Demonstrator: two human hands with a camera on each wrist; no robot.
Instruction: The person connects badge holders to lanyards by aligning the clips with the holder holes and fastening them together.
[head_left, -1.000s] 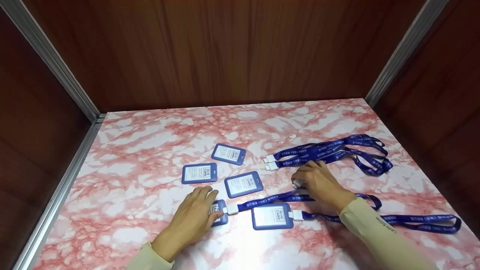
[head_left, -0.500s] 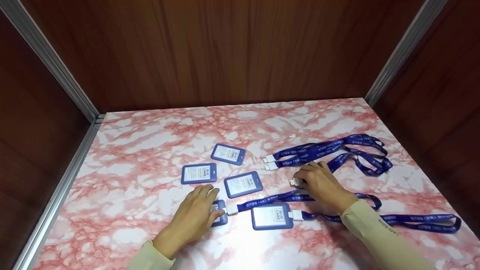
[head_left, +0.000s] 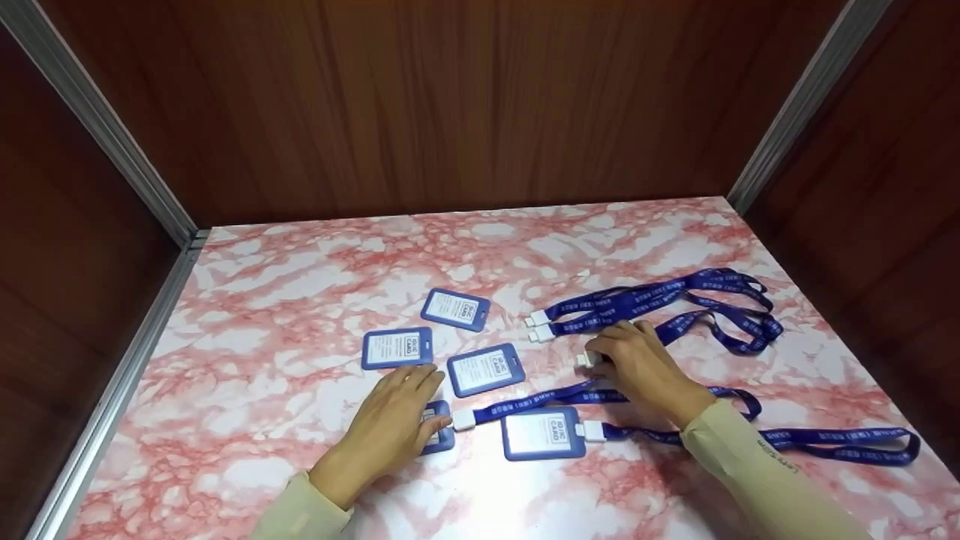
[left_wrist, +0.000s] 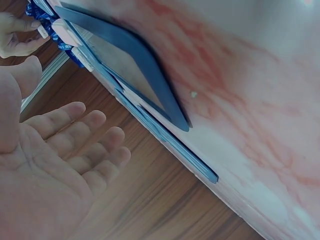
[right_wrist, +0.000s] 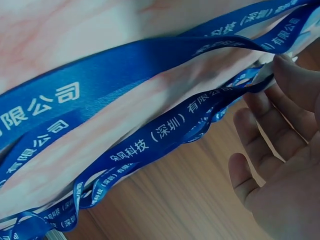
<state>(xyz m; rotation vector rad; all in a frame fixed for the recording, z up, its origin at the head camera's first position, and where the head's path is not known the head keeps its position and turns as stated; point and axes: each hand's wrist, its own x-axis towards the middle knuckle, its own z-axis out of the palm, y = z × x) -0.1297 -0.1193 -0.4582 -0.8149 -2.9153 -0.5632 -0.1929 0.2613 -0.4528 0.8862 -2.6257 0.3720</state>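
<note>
My left hand, fingers loosely extended, hovers over a blue badge holder and partly hides it. In the left wrist view the palm and fingers hold nothing and stand apart from the blue frame. That holder is joined to a lanyard's white clip. My right hand pinches the white clip of another blue lanyard between thumb and fingers. The right wrist view shows the thumb at the strap's end, the other fingers loosely bent.
Three loose badge holders, one upper, one left and one nearer, lie left of the lanyards. Two white clips point left beside them. A badge holder with lanyard lies in front. Wood panels enclose the marbled table.
My right hand has drawn the white clip slightly left, so more of it and its strap shows. My left hand has shifted slightly up and away from the joined clip.
</note>
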